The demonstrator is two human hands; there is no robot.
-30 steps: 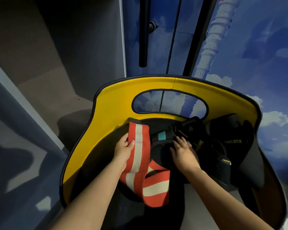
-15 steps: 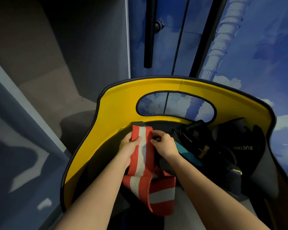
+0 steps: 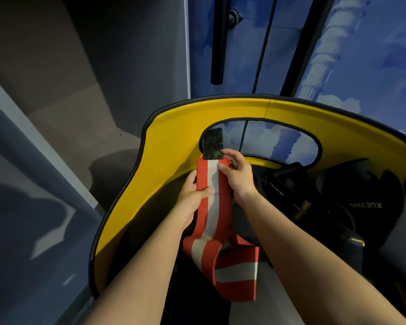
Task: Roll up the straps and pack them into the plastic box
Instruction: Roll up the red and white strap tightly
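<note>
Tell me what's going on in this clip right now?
A person is holding a red-and-white strap up with both bare hands inside a yellow-walled bin. The left hand grips its left edge partway down; the right hand pinches the top end beside the strap's black tab. The rest of the strap hangs loose and folded below, not yet rolled. Other black straps lie in a heap to the right. No plastic box is clearly in view.

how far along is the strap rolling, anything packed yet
Nothing looks done: no rolled strap and no plastic box in view. In hand: the left hand and right hand hold the red-and-white strap stretched out flat, its tail loose. Left: the black straps heaped in the yellow bin.
</note>
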